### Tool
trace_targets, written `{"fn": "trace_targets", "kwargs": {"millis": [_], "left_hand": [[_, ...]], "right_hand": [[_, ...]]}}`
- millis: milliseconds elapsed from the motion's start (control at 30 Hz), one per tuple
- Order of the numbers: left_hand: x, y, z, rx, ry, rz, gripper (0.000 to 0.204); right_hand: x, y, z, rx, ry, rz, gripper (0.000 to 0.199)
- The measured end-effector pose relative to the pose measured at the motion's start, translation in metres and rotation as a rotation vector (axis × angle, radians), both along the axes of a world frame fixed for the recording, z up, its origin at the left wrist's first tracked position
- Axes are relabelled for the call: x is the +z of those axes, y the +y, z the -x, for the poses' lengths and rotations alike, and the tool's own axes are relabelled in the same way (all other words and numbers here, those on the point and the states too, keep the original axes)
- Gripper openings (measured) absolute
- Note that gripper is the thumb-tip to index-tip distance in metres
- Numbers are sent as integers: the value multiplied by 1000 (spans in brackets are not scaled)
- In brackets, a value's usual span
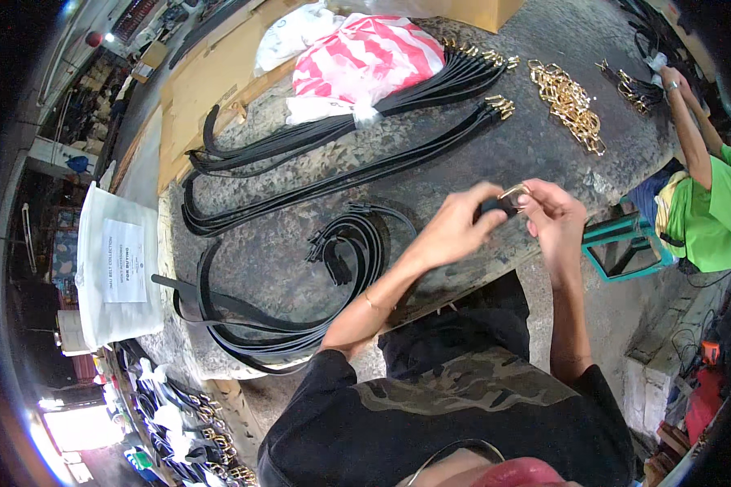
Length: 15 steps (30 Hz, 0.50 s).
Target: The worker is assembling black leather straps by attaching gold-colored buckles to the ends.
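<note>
My left hand [459, 226] is closed on the end of a black belt strap [493, 209], its fingers slightly blurred. Facing it, my right hand [554, 213] pinches a gold buckle [513, 191] against that strap end, above the table's near edge. To the left of my hands lies a coil of black straps [374, 256], looped loosely along the table. Farther back, a smaller group of black belts [325, 188] with gold buckles lies stretched out. Behind it is a larger tied bundle of belts [422, 99]. A heap of loose gold buckles [570, 109] rests toward the back right.
A red-and-white striped plastic bag [369, 61] sits on the far bundle. The worktable [463, 146] has a white bin [118, 272] at its left. At right, a person in a green shirt [711, 215] handles dark straps near a teal stool [625, 247]. More belts [187, 422] lie lower left.
</note>
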State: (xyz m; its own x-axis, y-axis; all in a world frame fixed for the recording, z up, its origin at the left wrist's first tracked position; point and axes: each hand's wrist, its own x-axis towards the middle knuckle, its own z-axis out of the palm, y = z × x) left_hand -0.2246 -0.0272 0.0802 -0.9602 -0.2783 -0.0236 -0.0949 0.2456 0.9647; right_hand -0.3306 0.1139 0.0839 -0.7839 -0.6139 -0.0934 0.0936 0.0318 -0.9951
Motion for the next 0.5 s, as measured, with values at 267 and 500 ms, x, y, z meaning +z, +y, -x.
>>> {"fn": "trace_targets", "kwargs": {"millis": [267,500], "left_hand": [[-6,-8,13,-241,48,-425,40],[-21,-12,15,-254,34,-638,37]], "right_hand": [[-21,-3,18,43,-187,253,18],[-4,2,1,-17,88,133,14]]}}
